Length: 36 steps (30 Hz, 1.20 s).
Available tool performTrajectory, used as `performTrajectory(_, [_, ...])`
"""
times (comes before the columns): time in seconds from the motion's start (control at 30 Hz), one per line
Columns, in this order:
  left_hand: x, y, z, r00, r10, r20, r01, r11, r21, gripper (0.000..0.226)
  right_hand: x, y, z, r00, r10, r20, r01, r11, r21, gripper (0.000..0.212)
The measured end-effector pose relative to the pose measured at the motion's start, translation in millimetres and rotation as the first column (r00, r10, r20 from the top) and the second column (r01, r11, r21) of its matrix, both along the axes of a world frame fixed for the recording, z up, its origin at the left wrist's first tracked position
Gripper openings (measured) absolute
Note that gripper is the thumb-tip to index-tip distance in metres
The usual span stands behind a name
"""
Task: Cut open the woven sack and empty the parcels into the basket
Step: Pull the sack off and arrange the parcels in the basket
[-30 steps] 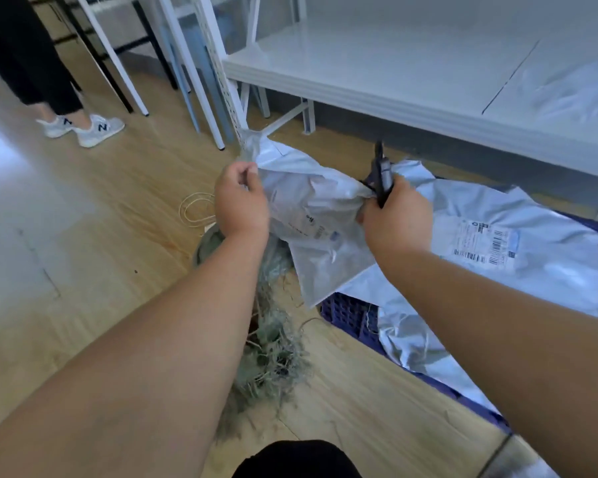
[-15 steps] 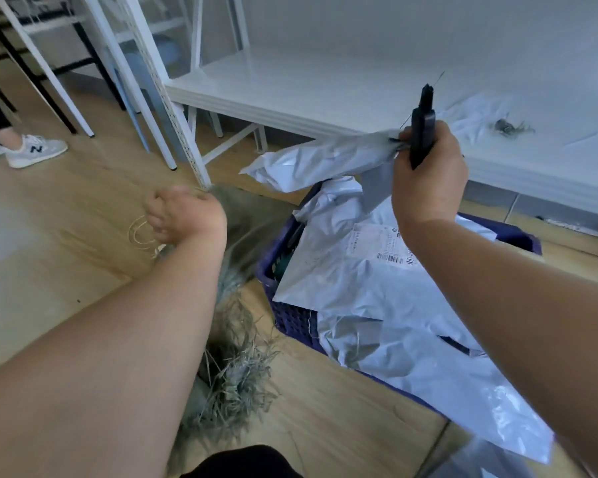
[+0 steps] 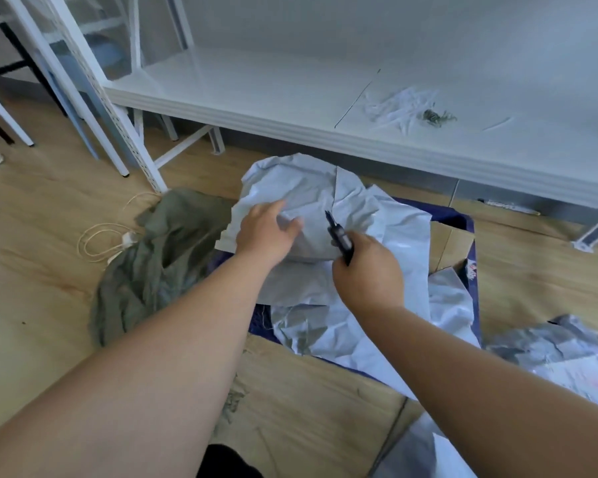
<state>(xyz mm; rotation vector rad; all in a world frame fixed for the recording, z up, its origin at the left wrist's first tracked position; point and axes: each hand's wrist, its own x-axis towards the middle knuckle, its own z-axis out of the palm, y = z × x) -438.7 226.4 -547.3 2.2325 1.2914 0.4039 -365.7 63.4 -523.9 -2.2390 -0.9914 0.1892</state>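
Crumpled grey plastic parcel (image 3: 301, 188) lies atop the dark blue basket (image 3: 472, 236), directly beyond both hands. Left hand (image 3: 266, 229) rests spread on it; right hand (image 3: 366, 270) grips a black cutter (image 3: 339, 236). Limp green woven sack (image 3: 159, 257) lies left on the floor.

The left hand (image 3: 265, 229) rests on a grey parcel (image 3: 290, 191) atop the blue basket (image 3: 472, 243); the right hand (image 3: 368, 274) grips a black cutter (image 3: 339, 236), beside the olive sack (image 3: 152, 257).
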Motion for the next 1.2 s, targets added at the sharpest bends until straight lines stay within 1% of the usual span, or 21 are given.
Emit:
performTrajectory(0.03, [3.0,-4.0,-0.4,1.000,0.007,-0.022,-0.005,0.998,0.062,0.057,1.0,-1.7,7.4,0.999,-0.034,0.001,0.034,0.997,0.074,0.022])
performTrajectory(0.1, [8.3,-4.5,0.8,0.999,0.036,0.013,-0.038,0.984,0.175,0.058,6.8,-2.5,23.8,0.994,-0.111,0.009,0.107,0.973,0.203,0.023])
performTrajectory(0.17, [11.3,1.2,-1.0,0.999,0.001,-0.039,0.005,0.990,0.142,0.063,19.1,0.5,35.7,0.969,-0.243,-0.031,0.242,0.926,0.289,0.015])
performTrajectory(0.2, [11.2,3.4,-3.7,0.994,-0.034,-0.102,0.041,0.997,0.069,0.066,27.1,1.4,39.2,0.947,-0.311,-0.075,0.319,0.904,0.283,0.012])
performTrajectory(0.27, [6.5,7.5,-12.9,0.980,-0.065,-0.186,0.050,0.995,-0.088,0.069,44.0,1.4,39.4,0.913,-0.372,-0.167,0.395,0.909,0.135,0.018])
performTrajectory(0.33, [-1.7,9.1,-21.2,0.980,-0.042,-0.197,0.011,0.988,-0.157,0.067,56.1,0.1,31.4,0.877,-0.361,-0.318,0.356,0.931,-0.074,0.031])
performTrajectory(0.37, [-4.9,8.7,-23.6,0.979,-0.020,-0.201,-0.013,0.986,-0.165,0.064,58.2,-0.2,27.7,0.832,-0.356,-0.426,0.328,0.934,-0.140,0.038])
performTrajectory(0.43, [-9.2,5.6,-23.6,0.978,0.009,-0.207,-0.035,0.992,-0.121,0.057,59.6,2.1,23.4,0.729,-0.321,-0.604,0.298,0.944,-0.143,0.045])
performTrajectory(0.47, [-9.6,3.0,-21.3,0.982,0.021,-0.185,-0.036,0.996,-0.077,0.054,59.3,4.7,24.0,0.705,-0.281,-0.651,0.300,0.950,-0.085,0.042])
performTrajectory(0.5, [-9.1,-0.1,-17.2,0.990,0.029,-0.139,-0.034,0.999,-0.034,0.052,60.0,9.2,25.6,0.710,-0.225,-0.667,0.297,0.955,-0.006,0.037])
performTrajectory(0.6, [-1.5,1.3,-4.0,0.989,0.062,0.134,-0.063,0.998,0.005,0.050,54.6,22.6,37.2,0.810,-0.061,-0.583,0.226,0.950,0.215,0.018])
performTrajectory(0.63, [1.9,5.5,-0.5,0.980,0.065,0.189,-0.069,0.997,0.016,0.052,51.4,25.5,37.3,0.839,-0.063,-0.540,0.221,0.947,0.232,0.017])
performTrajectory(0.67, [5.2,10.5,1.3,0.984,0.043,0.174,-0.050,0.998,0.033,0.054,49.1,26.5,34.5,0.850,-0.116,-0.513,0.247,0.950,0.193,0.019])
performTrajectory(0.77, [16.5,24.3,0.2,0.986,-0.084,-0.147,0.091,0.995,0.045,0.064,50.9,19.5,12.5,0.793,-0.377,-0.479,0.390,0.918,-0.077,0.037])
performTrajectory(0.83, [25.5,31.9,1.2,0.970,-0.104,-0.219,0.108,0.994,0.006,0.072,54.7,16.2,9.3,0.871,-0.428,-0.240,0.422,0.903,-0.082,0.043])
performTrajectory(0.87, [29.5,35.2,2.6,0.968,-0.108,-0.227,0.108,0.994,-0.013,0.079,55.7,19.2,13.0,0.926,-0.367,-0.085,0.366,0.930,-0.032,0.043])
performTrajectory(0.9, [33.3,38.4,4.1,0.961,-0.121,-0.250,0.118,0.993,-0.028,0.085,56.6,25.4,19.0,0.967,-0.251,0.031,0.252,0.968,-0.016,0.043])
performTrajectory(0.93, [36.6,41.5,3.4,0.946,-0.149,-0.288,0.139,0.989,-0.057,0.091,56.9,33.6,23.4,0.989,-0.120,0.085,0.125,0.991,-0.050,0.045])
performTrajectory(1.0, [41.6,45.5,1.2,0.897,-0.236,-0.375,0.194,0.970,-0.146,0.095,58.4,49.3,21.1,0.999,0.035,0.027,-0.029,0.976,-0.217,0.054])
performTrajectory(1.1, [46.1,42.4,-12.0,0.822,-0.373,-0.430,0.270,0.921,-0.282,0.099,62.4,52.2,-3.3,0.994,-0.018,-0.108,-0.035,0.880,-0.473,0.074])
performTrajectory(1.2, [45.9,28.1,-43.8,0.762,-0.450,-0.466,0.291,0.881,-0.374,0.103,65.4,47.5,-34.6,0.994,-0.054,-0.100,-0.016,0.804,-0.595,0.072])
